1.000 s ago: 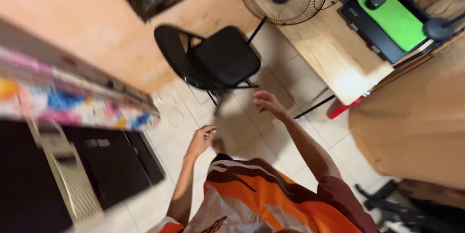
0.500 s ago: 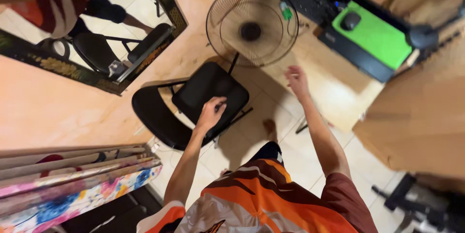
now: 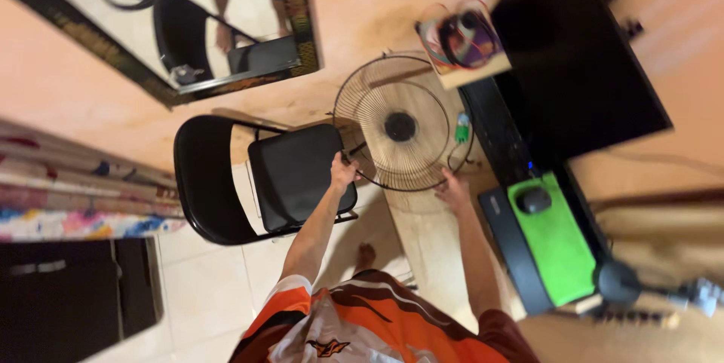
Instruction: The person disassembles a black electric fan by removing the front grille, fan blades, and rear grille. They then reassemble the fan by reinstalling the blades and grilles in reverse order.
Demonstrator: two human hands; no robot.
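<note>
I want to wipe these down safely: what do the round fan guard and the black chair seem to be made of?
The fan guard looks like thin metal wire: fine radial spokes and rim rings, dark and see-through. The left hand and right hand are at its lower rim. The chair appears to have a dark metal tube frame and a smooth, slightly glossy black seat, probably vinyl or plastic.

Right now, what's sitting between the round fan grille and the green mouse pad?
In the head view, only the right hand and bare wooden desk lie between the fan grille and the green mouse pad.
</note>
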